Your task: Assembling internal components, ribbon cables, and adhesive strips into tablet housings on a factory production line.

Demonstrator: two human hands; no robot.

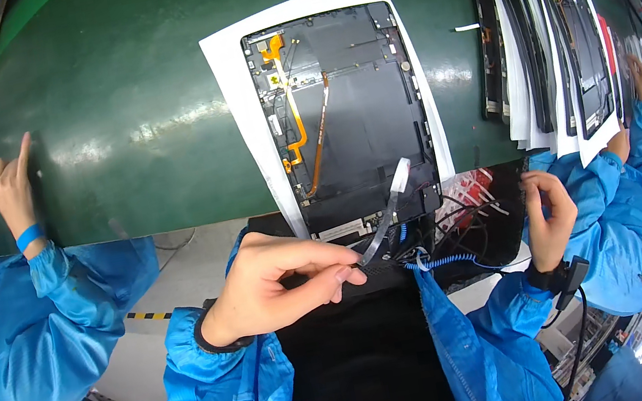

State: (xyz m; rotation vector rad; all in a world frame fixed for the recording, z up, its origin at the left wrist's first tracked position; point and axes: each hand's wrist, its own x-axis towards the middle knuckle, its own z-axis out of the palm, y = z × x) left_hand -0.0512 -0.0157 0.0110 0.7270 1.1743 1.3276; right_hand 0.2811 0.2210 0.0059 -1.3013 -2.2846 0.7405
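Between the thumb and forefinger of my left hand, closed in a pinch, is the lower end of a thin greyish strip with a whitish upper end. This strip rises over the lower edge of a black tablet housing. Orange flex cables run along the housing's left side, and a narrow brownish one slants across its middle. White paper lies under the housing. My right hand hangs to the right, below the table edge, loosely curled with a gap between fingers and nothing visible in it.
The green table spans the back. At its right, several tablet housings stand interleaved with paper sheets. Dark cables and a coiled blue cord hang near my waist. Blue-sleeved co-workers sit on both sides; one's hand reaches over the table.
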